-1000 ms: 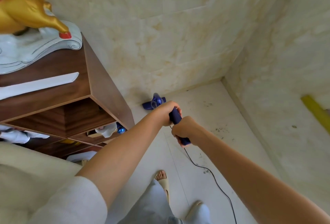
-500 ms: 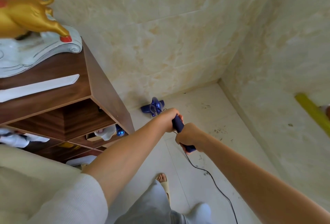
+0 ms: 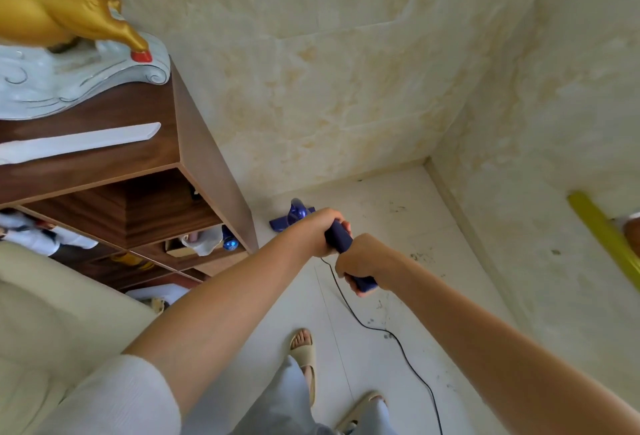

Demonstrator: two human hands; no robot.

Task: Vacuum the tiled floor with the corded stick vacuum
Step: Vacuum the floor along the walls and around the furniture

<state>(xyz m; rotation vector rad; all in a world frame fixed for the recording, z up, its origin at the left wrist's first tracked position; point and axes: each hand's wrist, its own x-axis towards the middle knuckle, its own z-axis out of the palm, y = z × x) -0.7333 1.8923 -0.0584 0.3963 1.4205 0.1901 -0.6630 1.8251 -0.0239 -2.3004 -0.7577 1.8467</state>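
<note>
Head view, reading outward from my body. Nearest, my sandalled feet [image 3: 304, 358] are standing on the tiled floor [image 3: 398, 226], and the black power cord [image 3: 374, 327] is trailing just beside them, so I am judging a snag or a trip likely if I step back onto it, or a tug at the plug if I push too far. Next, my right hand [image 3: 360, 261] is wrapping closed fingers round the lower end of the dark blue vacuum handle [image 3: 341, 240], and my left hand [image 3: 320, 232] is gripping the same handle just above, fingers fully curled. Farther out, the blue floor head [image 3: 294, 214] is resting on the tiles near the wall base, close beside the wooden shelf unit [image 3: 207, 171]; I am judging a knock against its corner possible. Dark specks are lying to the right, toward the room corner, not yet covered.
</note>
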